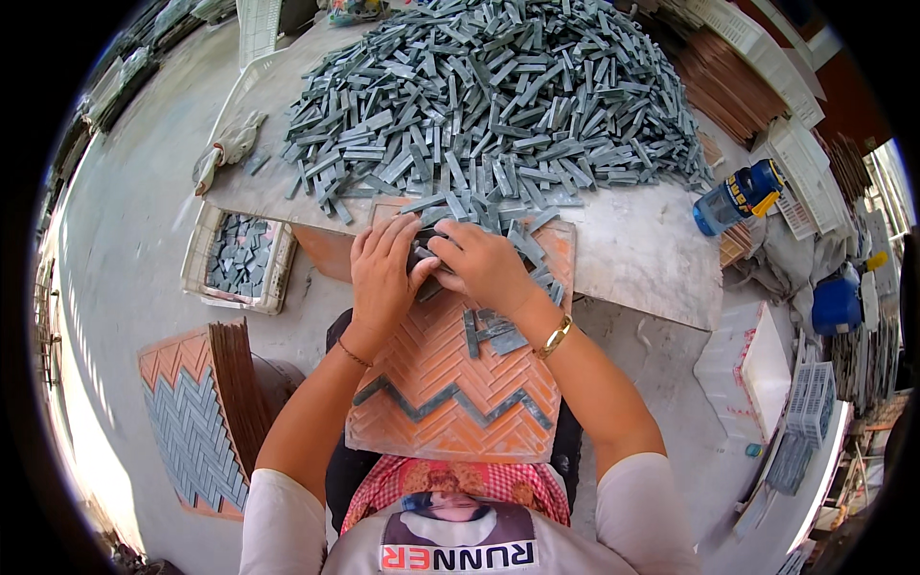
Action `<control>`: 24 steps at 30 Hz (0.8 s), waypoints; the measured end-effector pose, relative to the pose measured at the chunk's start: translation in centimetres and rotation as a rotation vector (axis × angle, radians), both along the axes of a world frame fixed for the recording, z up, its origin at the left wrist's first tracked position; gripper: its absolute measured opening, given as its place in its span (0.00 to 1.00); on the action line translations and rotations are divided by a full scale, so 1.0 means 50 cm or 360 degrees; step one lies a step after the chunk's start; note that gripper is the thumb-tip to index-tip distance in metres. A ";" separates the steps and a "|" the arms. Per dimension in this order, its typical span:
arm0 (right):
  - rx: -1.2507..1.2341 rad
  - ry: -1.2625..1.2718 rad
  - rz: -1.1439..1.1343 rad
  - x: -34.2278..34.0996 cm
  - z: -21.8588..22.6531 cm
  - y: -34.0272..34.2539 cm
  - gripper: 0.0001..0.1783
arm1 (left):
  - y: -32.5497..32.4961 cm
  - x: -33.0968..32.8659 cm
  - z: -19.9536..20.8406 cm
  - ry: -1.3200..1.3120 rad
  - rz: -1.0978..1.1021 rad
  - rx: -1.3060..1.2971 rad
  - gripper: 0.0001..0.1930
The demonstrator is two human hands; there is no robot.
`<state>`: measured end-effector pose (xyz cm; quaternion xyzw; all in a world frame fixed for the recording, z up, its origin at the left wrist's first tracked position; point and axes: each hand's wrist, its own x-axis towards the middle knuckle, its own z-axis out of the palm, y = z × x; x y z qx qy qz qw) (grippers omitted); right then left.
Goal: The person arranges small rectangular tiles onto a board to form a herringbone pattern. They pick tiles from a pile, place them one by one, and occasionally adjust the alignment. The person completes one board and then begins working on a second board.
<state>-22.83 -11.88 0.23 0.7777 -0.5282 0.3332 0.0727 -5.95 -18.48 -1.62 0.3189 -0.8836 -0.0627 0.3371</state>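
Note:
My left hand [381, 273] and my right hand [487, 266] meet at the far end of an orange herringbone mould tray [450, 436] on my lap. Between their closed fingers are a few dark grey stone strips [422, 247], partly covered by the fingers. One zigzag row of grey strips [418, 413] lies in the grooves near the tray's front edge. Loose strips [498, 331] are scattered on the tray beside my right wrist. A large heap of the same strips [498, 96] covers the table just beyond my hands.
The pale table [661, 254] extends right, holding a blue bottle [733, 198]. A glove [230, 151] lies at its left edge. On the floor at left are a crate of stone pieces [196, 254] and stacked trays [230, 383]. A white box [752, 369] stands at right.

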 end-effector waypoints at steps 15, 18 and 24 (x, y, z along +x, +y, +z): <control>0.0583 -0.0305 -0.0546 -0.003 0.068 0.099 0.12 | -0.055 0.030 -0.012 0.0487 -0.0387 0.0952 0.18; 0.0788 -0.0072 -0.0610 0.078 0.045 0.199 0.12 | -0.015 0.034 -0.031 0.0514 -0.0392 0.0709 0.20; 0.0638 -0.0030 -0.0812 0.141 0.021 0.232 0.13 | 0.002 0.141 -0.018 0.0711 -0.0177 0.1002 0.20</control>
